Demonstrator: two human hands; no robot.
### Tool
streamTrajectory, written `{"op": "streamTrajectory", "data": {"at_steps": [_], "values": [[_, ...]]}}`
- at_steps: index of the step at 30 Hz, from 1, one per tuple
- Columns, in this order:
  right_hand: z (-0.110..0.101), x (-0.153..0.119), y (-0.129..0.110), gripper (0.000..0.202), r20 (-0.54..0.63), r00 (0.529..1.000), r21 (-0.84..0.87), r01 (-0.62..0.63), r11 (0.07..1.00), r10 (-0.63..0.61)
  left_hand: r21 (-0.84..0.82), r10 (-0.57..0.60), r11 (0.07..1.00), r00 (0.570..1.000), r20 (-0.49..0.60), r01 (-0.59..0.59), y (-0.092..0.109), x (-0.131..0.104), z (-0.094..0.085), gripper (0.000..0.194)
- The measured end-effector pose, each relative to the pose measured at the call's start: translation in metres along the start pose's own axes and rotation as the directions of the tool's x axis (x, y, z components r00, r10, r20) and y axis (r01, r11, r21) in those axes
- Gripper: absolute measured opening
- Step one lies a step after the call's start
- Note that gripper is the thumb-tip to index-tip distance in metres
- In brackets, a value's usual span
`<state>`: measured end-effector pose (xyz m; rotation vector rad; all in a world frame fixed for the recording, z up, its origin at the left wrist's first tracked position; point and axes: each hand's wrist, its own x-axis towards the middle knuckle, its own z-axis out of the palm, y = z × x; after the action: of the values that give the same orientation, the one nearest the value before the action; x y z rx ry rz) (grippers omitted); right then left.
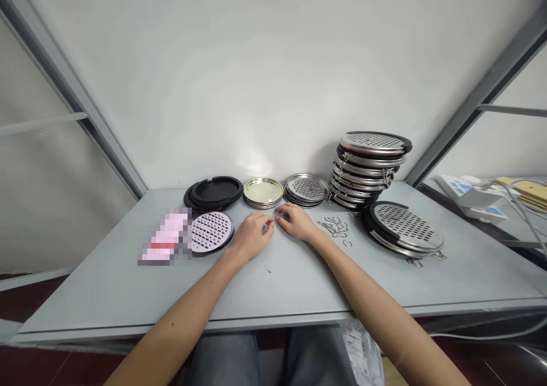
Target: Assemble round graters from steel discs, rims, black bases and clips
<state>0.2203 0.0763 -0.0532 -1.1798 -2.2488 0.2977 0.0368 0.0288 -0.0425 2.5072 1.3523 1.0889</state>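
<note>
Both hands rest on the grey table, side by side with a small gap between them. My left hand (pixel 255 233) lies right of a perforated disc (pixel 211 231), its fingers curled and nothing visible in them. My right hand (pixel 294 220) has bent fingers slightly apart and holds nothing. Behind them stand a stack of gold-coloured round lids (pixel 263 191) and a stack of silver perforated discs (pixel 306 189). Loose metal clips and rings (pixel 335 226) lie right of my right hand. Black round rings (pixel 216 192) are piled at the back left.
A tall stack of metal and black discs (pixel 370 172) stands at the back right, with a lower stack (pixel 405 227) in front. A pixelated pink item (pixel 166 235) lies at the left. Metal frame posts flank the table (pixel 273 295).
</note>
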Motion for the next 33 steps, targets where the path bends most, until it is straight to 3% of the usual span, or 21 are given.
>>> {"op": "streamTrajectory", "data": {"at_steps": [24,33], "values": [[0.0017,-0.0001,-0.001,0.02,-0.014,1.0,0.034,0.005,0.999,-0.004,-0.017,-0.02,1.0,1.0,0.005,0.02,0.0034,-0.0006,-0.0037,0.013],[0.0073,-0.0016,0.0,0.039,-0.105,0.991,0.117,-0.066,0.991,0.079,-0.031,-0.041,0.999,0.999,0.01,0.041,0.0031,-0.0007,-0.0024,0.013]]}}
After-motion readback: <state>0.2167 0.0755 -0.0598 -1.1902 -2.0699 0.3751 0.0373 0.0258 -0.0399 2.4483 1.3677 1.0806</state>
